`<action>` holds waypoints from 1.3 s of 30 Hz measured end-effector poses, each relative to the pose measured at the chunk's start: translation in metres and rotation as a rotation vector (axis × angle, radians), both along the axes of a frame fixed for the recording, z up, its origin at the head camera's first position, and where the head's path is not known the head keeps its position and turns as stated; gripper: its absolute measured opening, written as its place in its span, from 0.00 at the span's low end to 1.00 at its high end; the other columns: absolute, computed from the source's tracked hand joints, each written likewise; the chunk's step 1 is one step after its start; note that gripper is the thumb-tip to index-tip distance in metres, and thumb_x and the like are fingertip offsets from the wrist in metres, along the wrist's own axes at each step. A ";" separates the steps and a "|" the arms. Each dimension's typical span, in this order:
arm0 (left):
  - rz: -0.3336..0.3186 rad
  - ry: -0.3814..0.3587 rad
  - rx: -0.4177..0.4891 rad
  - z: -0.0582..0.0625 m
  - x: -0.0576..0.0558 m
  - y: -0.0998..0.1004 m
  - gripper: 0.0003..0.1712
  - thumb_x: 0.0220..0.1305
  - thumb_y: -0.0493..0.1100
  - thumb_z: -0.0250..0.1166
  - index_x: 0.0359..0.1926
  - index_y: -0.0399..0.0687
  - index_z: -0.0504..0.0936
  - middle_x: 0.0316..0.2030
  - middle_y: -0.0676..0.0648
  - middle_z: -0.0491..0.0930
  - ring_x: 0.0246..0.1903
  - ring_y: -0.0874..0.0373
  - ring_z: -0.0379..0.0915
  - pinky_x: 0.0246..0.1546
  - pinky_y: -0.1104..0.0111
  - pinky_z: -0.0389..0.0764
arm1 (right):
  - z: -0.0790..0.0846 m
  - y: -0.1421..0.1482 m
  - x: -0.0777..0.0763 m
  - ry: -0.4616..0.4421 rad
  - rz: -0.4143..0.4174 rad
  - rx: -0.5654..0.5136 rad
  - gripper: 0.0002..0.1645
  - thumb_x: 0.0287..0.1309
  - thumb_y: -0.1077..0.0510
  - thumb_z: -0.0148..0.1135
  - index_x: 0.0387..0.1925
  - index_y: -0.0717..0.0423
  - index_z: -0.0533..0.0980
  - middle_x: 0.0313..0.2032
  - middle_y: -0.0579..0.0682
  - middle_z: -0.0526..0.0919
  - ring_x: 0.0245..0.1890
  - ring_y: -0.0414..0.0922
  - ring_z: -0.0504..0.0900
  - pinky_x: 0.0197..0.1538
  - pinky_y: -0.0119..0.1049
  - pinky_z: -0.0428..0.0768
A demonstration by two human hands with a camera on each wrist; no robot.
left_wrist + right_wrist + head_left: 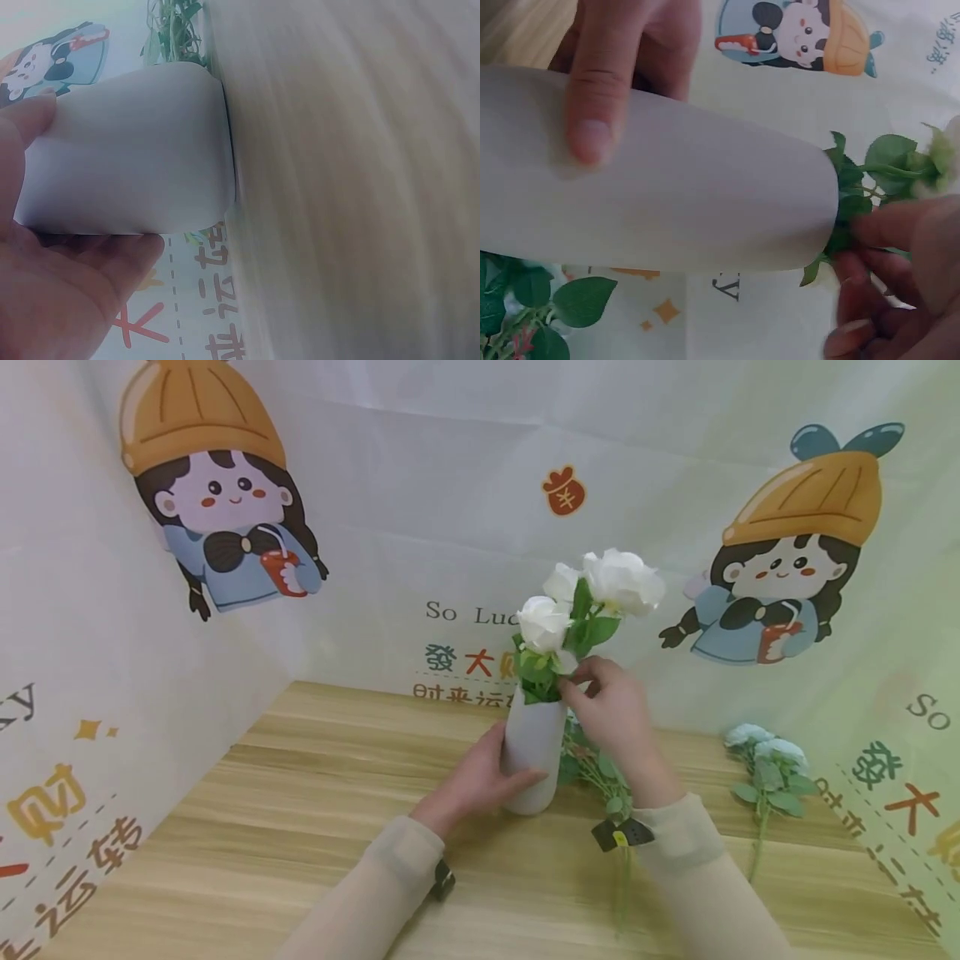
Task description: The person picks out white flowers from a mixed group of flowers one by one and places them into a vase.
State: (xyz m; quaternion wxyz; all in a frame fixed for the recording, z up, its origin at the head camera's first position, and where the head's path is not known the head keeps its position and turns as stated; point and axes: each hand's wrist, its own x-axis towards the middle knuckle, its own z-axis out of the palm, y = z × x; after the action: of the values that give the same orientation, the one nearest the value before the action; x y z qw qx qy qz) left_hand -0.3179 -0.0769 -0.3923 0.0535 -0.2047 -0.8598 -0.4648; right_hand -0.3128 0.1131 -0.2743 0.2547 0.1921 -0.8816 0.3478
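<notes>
A white vase (pixel 534 747) stands on the wooden table with several white roses (pixel 546 623) in it. My left hand (pixel 480 772) grips the vase's lower body, its thumb lying across the near side. In the left wrist view the vase (pixel 135 150) sits between thumb and fingers, its base against the tabletop. At the vase's mouth my right hand (pixel 617 706) pinches the greenery of a white rose. Seen from the right wrist, the fingertips are among the green leaves (pixel 852 204) just past the rim; the exact spot they pinch is partly hidden.
Pale blue flowers (pixel 780 756) on a green stem lie on the table (pixel 315 810) at the right. Another leafy flower stem (pixel 592 767) lies behind the vase, partly covered by my right arm. A printed cloth backdrop (pixel 420 510) encloses the table's back and sides.
</notes>
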 end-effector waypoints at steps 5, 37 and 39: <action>0.000 0.011 0.004 0.002 0.001 0.000 0.48 0.61 0.58 0.71 0.70 0.40 0.58 0.58 0.42 0.70 0.53 0.53 0.69 0.55 0.54 0.76 | -0.005 -0.001 -0.001 -0.084 -0.001 0.035 0.10 0.62 0.56 0.62 0.35 0.62 0.78 0.37 0.57 0.76 0.28 0.48 0.72 0.27 0.38 0.71; -0.018 -0.002 0.020 0.001 0.002 0.000 0.47 0.61 0.58 0.71 0.69 0.41 0.58 0.57 0.43 0.71 0.53 0.55 0.69 0.56 0.55 0.75 | -0.017 0.008 0.003 -0.022 0.005 -0.110 0.19 0.67 0.49 0.61 0.49 0.60 0.77 0.34 0.52 0.81 0.27 0.45 0.77 0.27 0.39 0.78; -0.018 -0.003 0.017 0.001 0.001 0.000 0.47 0.61 0.59 0.71 0.70 0.41 0.58 0.58 0.43 0.70 0.53 0.55 0.69 0.56 0.55 0.75 | -0.020 0.010 0.004 -0.026 -0.001 -0.109 0.19 0.67 0.49 0.62 0.50 0.59 0.77 0.34 0.52 0.81 0.27 0.46 0.78 0.27 0.39 0.77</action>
State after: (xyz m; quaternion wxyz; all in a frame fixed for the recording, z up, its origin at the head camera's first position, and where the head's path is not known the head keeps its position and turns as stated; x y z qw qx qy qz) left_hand -0.3166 -0.0773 -0.3918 0.0496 -0.2112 -0.8541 -0.4727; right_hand -0.3091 0.1233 -0.2942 0.2536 0.1727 -0.8647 0.3976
